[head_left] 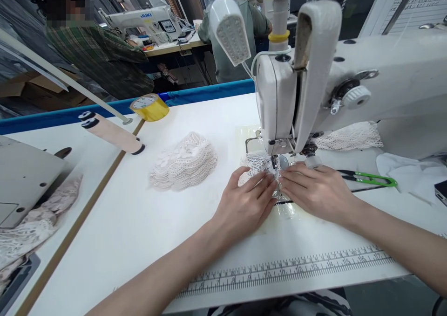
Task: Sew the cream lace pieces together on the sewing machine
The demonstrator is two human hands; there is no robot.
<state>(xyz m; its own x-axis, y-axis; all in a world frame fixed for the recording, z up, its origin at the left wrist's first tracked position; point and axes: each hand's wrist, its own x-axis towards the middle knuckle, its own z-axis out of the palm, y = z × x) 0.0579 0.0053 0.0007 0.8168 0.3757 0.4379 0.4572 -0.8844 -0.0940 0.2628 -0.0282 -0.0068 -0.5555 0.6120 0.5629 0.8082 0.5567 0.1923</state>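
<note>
Lace piece (256, 166) under needle, left hand (244, 204), right hand (316, 190) flat on it

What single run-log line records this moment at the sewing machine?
left hand: flat on lace piece | right hand: pressing lace beside needle | lace stack: left of hands | snips: right, untouched

Your left hand (246, 204) and right hand (316, 190) cover most of the lace piece (256, 167) at the needle, so you cannot tell its outline. The sewing machine (349, 83) runs off the right edge and hides part of the lace (349, 136) behind it. The ruler's (289, 267) numbers are too small to read.
</note>
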